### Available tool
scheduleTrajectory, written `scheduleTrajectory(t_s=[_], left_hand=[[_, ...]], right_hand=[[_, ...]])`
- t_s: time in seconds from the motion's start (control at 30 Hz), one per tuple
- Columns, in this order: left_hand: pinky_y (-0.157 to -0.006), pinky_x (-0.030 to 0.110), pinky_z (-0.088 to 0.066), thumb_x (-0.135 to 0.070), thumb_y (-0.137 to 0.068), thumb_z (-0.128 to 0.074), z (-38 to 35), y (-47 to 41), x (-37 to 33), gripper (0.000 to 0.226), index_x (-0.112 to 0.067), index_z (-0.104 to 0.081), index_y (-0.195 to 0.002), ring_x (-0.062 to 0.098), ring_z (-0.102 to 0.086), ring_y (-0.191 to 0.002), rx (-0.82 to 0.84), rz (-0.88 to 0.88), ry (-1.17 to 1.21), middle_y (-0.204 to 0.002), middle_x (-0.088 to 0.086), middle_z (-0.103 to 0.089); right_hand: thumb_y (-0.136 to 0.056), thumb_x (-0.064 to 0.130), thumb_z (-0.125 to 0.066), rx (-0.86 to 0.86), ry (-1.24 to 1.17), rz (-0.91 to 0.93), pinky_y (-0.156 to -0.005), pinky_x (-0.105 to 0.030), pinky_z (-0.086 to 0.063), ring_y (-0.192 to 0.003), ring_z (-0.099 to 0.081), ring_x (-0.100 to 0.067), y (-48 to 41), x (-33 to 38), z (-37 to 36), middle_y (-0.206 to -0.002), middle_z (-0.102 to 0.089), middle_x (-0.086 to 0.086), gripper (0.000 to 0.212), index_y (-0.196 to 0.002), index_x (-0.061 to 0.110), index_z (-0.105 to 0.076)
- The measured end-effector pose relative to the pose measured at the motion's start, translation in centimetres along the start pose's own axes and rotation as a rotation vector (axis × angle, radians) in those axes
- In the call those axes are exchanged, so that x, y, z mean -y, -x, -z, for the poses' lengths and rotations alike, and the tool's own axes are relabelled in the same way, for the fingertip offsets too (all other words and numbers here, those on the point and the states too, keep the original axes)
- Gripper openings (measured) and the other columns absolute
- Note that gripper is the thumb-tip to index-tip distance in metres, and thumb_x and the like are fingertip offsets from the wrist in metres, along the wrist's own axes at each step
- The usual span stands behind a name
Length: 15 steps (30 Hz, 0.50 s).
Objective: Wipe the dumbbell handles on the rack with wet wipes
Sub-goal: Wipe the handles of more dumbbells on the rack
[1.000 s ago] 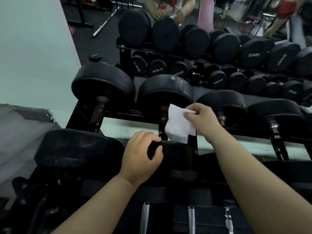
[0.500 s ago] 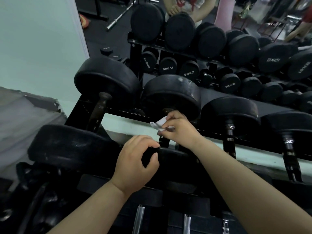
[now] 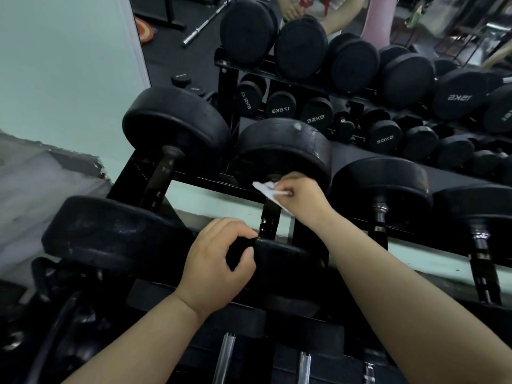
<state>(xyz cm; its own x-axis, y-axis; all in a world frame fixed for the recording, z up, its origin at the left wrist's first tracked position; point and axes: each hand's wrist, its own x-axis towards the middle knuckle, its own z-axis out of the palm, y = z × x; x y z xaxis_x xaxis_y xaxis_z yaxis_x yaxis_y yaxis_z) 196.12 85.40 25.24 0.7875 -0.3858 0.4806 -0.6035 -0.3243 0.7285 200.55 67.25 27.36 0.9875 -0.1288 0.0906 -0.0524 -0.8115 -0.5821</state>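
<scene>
My right hand [image 3: 300, 196] pinches the wet wipe [image 3: 267, 189] around the dumbbell handle [image 3: 270, 214]; my left hand [image 3: 219, 261] grips the near dumbbell head [image 3: 282, 259]

We see matt black rubber dumbbell heads [image 3: 282, 151], scuffed w/ pale marks. Handles [image 3: 379, 217]: shiny metal; wipe [image 3: 267, 189]: thin white cloth-like sheet.

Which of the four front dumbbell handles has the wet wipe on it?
The second handle from the left: alone among them, it has the right hand holding the white wet wipe at its far end.
</scene>
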Motion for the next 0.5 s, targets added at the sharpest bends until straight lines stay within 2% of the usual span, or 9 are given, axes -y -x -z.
scheduleTrajectory(t_s=[0.07,0.13,0.2,0.23,0.3,0.37,0.4,0.47,0.5], left_hand=[[-0.088,0.002,-0.034,-0.022,-0.072,-0.045,0.0,0.0,0.0,0.018,-0.028,-0.049,-0.088,-0.003,-0.047,-0.087,-0.007,-0.002,-0.007,-0.096,-0.010,-0.050],[-0.088,0.004,-0.035,-0.022,-0.072,-0.045,-0.1,0.0,0.1,0.018,-0.027,-0.050,-0.089,-0.003,-0.046,-0.087,-0.011,-0.006,-0.010,-0.096,-0.010,-0.050],[-0.088,0.004,-0.035,-0.022,-0.072,-0.045,-0.1,0.0,0.2,0.018,-0.027,-0.050,-0.089,-0.004,-0.046,-0.087,-0.016,-0.010,-0.013,-0.096,-0.009,-0.050],[-0.088,0.004,-0.035,-0.022,-0.072,-0.045,-0.1,0.1,0.2,0.018,-0.027,-0.050,-0.089,-0.005,-0.045,-0.088,-0.020,-0.010,-0.015,-0.097,-0.009,-0.050],[-0.089,0.003,-0.034,-0.022,-0.072,-0.046,-0.1,0.1,0.2,0.018,-0.027,-0.050,-0.089,-0.007,-0.044,-0.089,-0.028,-0.013,-0.016,-0.097,-0.009,-0.050],[-0.089,0.001,-0.033,-0.021,-0.072,-0.046,-0.1,0.0,0.2,0.019,-0.027,-0.050,-0.089,-0.008,-0.044,-0.089,-0.031,-0.017,-0.015,-0.098,-0.009,-0.051],[-0.089,0.001,-0.033,-0.021,-0.072,-0.046,-0.1,0.0,0.2,0.019,-0.026,-0.050,-0.089,-0.008,-0.044,-0.089,-0.027,-0.019,-0.014,-0.097,-0.009,-0.051],[-0.088,0.001,-0.034,-0.020,-0.072,-0.045,-0.1,0.0,0.1,0.018,-0.026,-0.050,-0.089,-0.005,-0.046,-0.088,-0.018,-0.018,-0.012,-0.097,-0.009,-0.050],[-0.088,0.002,-0.034,-0.020,-0.072,-0.045,-0.1,0.0,0.1,0.018,-0.026,-0.050,-0.088,-0.003,-0.047,-0.088,-0.016,-0.017,-0.012,-0.097,-0.009,-0.050]], right_hand=[[-0.081,0.009,-0.061,-0.055,0.045,0.001,-0.071,-0.021,-0.038,-0.074,-0.055,-0.014,-0.5,0.1,-0.8,-0.077,-0.058,-0.005,0.023,-0.061,0.001,-0.067],[-0.074,0.011,-0.065,-0.056,0.086,0.138,-0.074,-0.022,-0.042,-0.074,-0.061,-0.022,0.2,-0.3,-1.5,-0.079,-0.065,-0.013,0.017,-0.064,-0.001,-0.070],[-0.065,0.006,-0.064,0.124,0.057,0.284,-0.069,-0.014,-0.045,-0.067,-0.061,-0.022,1.5,-1.0,-1.6,-0.075,-0.066,-0.020,0.011,-0.060,-0.003,-0.069],[-0.064,0.003,-0.063,0.234,0.017,0.295,-0.068,-0.005,-0.041,-0.067,-0.058,-0.018,1.9,-1.0,-1.3,-0.076,-0.064,-0.023,0.010,-0.061,-0.005,-0.068],[-0.065,0.002,-0.061,0.316,-0.015,0.316,-0.067,0.000,-0.034,-0.068,-0.056,-0.021,1.9,-0.9,-0.7,-0.078,-0.062,-0.026,0.011,-0.063,-0.006,-0.068],[-0.067,0.008,-0.061,0.235,0.040,0.335,-0.061,-0.008,-0.035,-0.065,-0.059,-0.028,1.2,-0.8,-1.0,-0.075,-0.063,-0.021,0.015,-0.060,-0.003,-0.067],[-0.071,0.015,-0.062,0.133,0.067,0.328,-0.061,-0.013,-0.036,-0.066,-0.058,-0.028,0.5,-0.7,-1.3,-0.077,-0.063,-0.019,0.020,-0.061,-0.002,-0.067],[-0.082,0.026,-0.060,-0.012,0.136,0.150,-0.069,-0.018,-0.035,-0.081,-0.056,-0.028,-0.5,0.1,-1.2,-0.090,-0.063,-0.016,0.030,-0.071,0.000,-0.070],[-0.085,0.024,-0.058,-0.018,0.164,0.082,-0.073,-0.017,-0.034,-0.091,-0.056,-0.027,-0.7,0.2,-1.2,-0.097,-0.062,-0.014,0.028,-0.077,0.001,-0.071]])
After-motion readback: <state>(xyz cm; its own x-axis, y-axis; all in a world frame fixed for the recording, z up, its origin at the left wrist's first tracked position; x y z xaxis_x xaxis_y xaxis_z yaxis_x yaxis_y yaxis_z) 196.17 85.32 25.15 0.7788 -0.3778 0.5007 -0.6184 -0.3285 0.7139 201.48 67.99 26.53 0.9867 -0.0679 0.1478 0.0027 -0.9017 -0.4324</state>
